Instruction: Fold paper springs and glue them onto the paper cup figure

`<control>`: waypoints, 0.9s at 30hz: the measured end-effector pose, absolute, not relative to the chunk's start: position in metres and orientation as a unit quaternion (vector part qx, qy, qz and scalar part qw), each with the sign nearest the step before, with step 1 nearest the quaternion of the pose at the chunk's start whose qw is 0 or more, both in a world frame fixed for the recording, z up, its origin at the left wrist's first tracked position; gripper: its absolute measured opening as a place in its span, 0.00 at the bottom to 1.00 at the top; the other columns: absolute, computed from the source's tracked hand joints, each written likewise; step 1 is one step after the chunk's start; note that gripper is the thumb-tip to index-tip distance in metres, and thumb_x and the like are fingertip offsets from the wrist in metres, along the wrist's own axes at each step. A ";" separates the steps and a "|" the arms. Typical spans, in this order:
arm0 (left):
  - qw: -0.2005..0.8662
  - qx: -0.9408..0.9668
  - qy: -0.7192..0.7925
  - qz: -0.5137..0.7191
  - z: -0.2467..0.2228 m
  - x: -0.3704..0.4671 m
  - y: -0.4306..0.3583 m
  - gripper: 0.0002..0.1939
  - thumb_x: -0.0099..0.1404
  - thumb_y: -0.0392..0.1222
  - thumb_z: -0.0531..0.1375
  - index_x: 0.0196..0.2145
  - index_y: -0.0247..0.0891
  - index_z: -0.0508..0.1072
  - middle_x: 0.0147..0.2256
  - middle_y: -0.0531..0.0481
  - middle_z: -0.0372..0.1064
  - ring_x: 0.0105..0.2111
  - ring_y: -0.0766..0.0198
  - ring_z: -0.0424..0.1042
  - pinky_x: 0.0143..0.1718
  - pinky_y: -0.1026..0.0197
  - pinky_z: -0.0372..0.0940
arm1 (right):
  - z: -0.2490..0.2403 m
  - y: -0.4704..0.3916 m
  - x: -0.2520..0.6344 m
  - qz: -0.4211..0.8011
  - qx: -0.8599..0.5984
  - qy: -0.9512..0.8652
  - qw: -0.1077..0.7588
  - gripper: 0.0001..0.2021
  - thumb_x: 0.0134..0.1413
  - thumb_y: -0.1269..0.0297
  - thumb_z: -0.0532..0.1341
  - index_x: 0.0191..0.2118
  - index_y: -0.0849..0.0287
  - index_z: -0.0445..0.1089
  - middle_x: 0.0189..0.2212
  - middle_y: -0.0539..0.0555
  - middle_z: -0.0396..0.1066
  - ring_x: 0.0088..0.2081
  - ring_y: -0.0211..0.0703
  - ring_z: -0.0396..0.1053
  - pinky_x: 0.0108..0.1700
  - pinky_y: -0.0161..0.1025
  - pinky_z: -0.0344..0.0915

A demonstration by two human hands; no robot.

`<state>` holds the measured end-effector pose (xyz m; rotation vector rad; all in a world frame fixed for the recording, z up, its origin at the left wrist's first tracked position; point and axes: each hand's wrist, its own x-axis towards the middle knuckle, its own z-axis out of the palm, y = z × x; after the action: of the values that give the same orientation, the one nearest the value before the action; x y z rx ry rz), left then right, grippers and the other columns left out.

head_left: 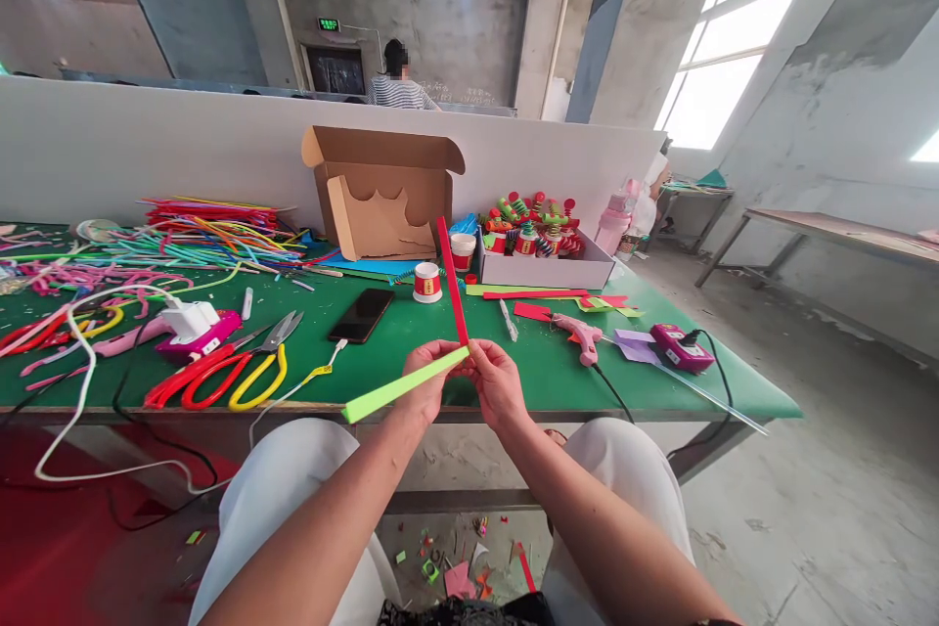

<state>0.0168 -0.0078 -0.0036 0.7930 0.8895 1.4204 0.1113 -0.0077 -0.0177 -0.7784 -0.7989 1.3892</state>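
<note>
Both hands meet just over the table's front edge, pinching two paper strips where they join. The red paper strip [452, 284] points up and away from my fingers. Toward the lower left, across my left hand [427, 380], runs the light green paper strip [403, 385]. My right hand [497, 380] is closed with thumb and fingertips at the joint. How the strips are fixed together is hidden by the fingers. Beyond the hands stands a red and white paper cup [426, 283]. A pink glue gun [579, 337] lies to the right of my right hand.
Scissors [275, 352], a phone [361, 315] and a white cable [293, 384] lie to the left. Behind are pipe cleaners [212, 235], an upright cardboard box [388, 176] and a white box [547, 271] of finished paper figures. A purple power socket [681, 348] sits at right.
</note>
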 end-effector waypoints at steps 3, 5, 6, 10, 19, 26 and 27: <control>0.607 0.328 0.376 0.619 -0.005 0.018 -0.009 0.19 0.32 0.45 0.74 0.23 0.35 0.76 0.21 0.50 0.73 0.23 0.65 0.70 0.30 0.59 0.66 | -0.020 -0.010 0.107 0.563 -0.359 -0.362 0.650 0.14 0.39 0.52 0.69 0.26 0.57 0.71 0.20 0.47 0.68 0.23 0.36 0.63 0.28 0.36 0.62; 0.613 0.319 0.375 0.618 -0.005 0.019 -0.010 0.19 0.32 0.45 0.75 0.23 0.35 0.77 0.21 0.50 0.74 0.23 0.64 0.70 0.30 0.59 0.66 | -0.021 -0.010 0.106 0.525 -0.382 -0.379 0.659 0.14 0.41 0.51 0.67 0.26 0.57 0.71 0.20 0.48 0.68 0.22 0.37 0.62 0.27 0.36 0.62; 0.615 0.320 0.375 0.615 -0.006 0.019 -0.011 0.19 0.32 0.45 0.75 0.24 0.35 0.77 0.22 0.49 0.74 0.23 0.64 0.70 0.31 0.59 0.66 | -0.022 -0.010 0.106 0.505 -0.394 -0.389 0.662 0.14 0.42 0.51 0.67 0.25 0.57 0.70 0.19 0.48 0.68 0.22 0.37 0.62 0.27 0.36 0.62; 0.611 0.339 0.372 0.611 -0.006 0.020 -0.012 0.18 0.34 0.45 0.74 0.24 0.35 0.78 0.22 0.48 0.74 0.24 0.63 0.71 0.31 0.58 0.66 | -0.026 -0.008 0.108 0.445 -0.428 -0.425 0.662 0.13 0.44 0.51 0.65 0.25 0.57 0.70 0.21 0.49 0.69 0.22 0.37 0.62 0.27 0.36 0.63; 0.564 0.389 0.382 0.620 -0.002 0.015 -0.009 0.17 0.36 0.48 0.73 0.22 0.35 0.78 0.20 0.49 0.74 0.25 0.60 0.72 0.32 0.57 0.68 | -0.023 -0.008 0.112 0.444 -0.409 -0.469 0.645 0.12 0.46 0.53 0.64 0.32 0.57 0.73 0.22 0.49 0.72 0.23 0.40 0.68 0.30 0.38 0.68; 0.587 0.412 0.346 0.605 -0.001 0.017 -0.013 0.18 0.41 0.45 0.73 0.31 0.35 0.79 0.30 0.47 0.78 0.34 0.57 0.75 0.43 0.55 0.67 | -0.021 -0.006 0.117 0.387 -0.421 -0.474 0.670 0.11 0.49 0.55 0.62 0.32 0.57 0.72 0.25 0.51 0.74 0.28 0.42 0.71 0.33 0.39 0.69; 0.584 0.409 0.343 0.612 -0.002 0.019 -0.013 0.18 0.42 0.44 0.73 0.32 0.36 0.78 0.31 0.47 0.78 0.36 0.58 0.75 0.45 0.55 0.67 | -0.021 -0.005 0.117 0.374 -0.425 -0.475 0.674 0.10 0.49 0.56 0.62 0.32 0.58 0.72 0.26 0.52 0.74 0.29 0.42 0.71 0.34 0.38 0.69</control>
<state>0.0191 -0.0134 -0.0022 0.9537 0.8000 1.4288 0.1173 -0.0055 -0.0211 -0.9554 -1.0680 0.8409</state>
